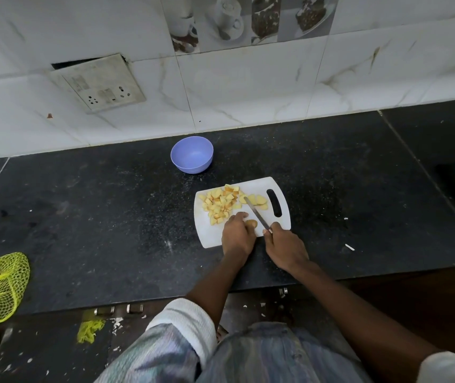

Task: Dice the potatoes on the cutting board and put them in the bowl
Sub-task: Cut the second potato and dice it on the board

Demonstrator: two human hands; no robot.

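Dicing under way on the white cutting board (215, 236), bowl (192, 154) waiting empty behind it.
Left hand (238, 234) curls its fingers over a potato piece (251, 223) to steady it; right hand (284, 248) grips the knife (256, 214), its blade angled over the uncut slices (256, 200). Finished dice (220, 204) sit piled on the board's far-left part, probably to keep the cutting spot free. No readable writing anywhere.

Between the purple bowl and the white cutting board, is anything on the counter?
No. In the head view the stretch of dark counter between the bowl and the cutting board is bare apart from pale specks.
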